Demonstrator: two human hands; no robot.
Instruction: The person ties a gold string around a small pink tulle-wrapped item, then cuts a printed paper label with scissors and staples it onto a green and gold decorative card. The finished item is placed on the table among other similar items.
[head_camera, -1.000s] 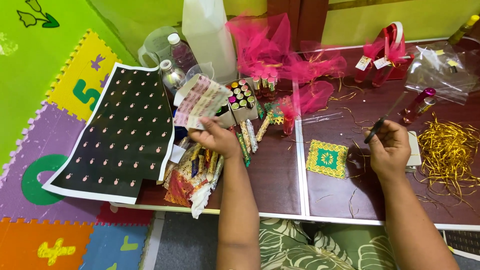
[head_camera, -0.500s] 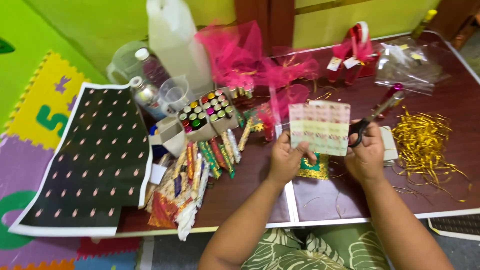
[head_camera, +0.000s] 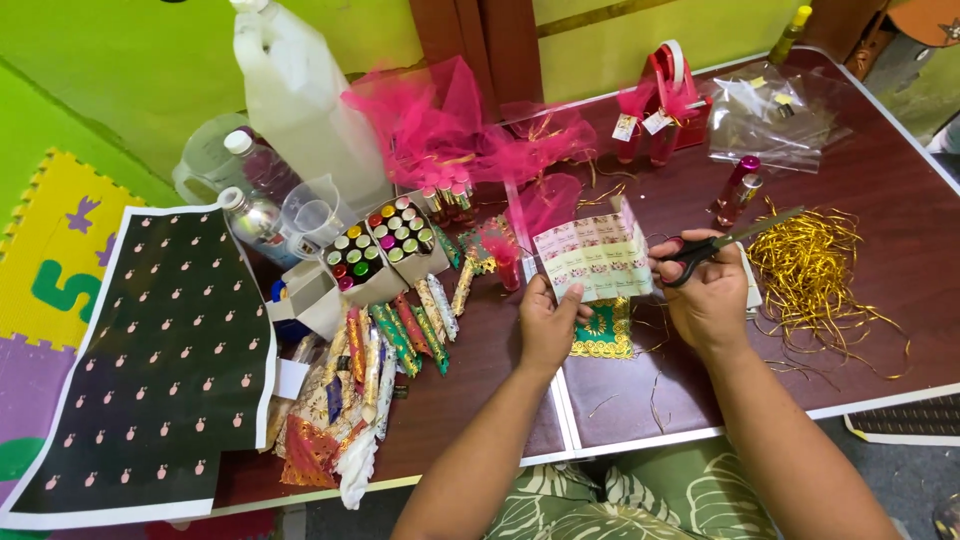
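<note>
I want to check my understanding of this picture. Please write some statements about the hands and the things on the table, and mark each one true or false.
1. The left hand holds a sheet of small patterned labels. True.
2. The right hand holds a glue bottle. False: it holds scissors.
3. The gold ribbon strands lie to the right of the right hand. True.
4. The box of small coloured-cap bottles stands on the black dotted sheet. False: it stands on the table, right of that sheet.
5. A green and gold square lies under the labels. True.
</note>
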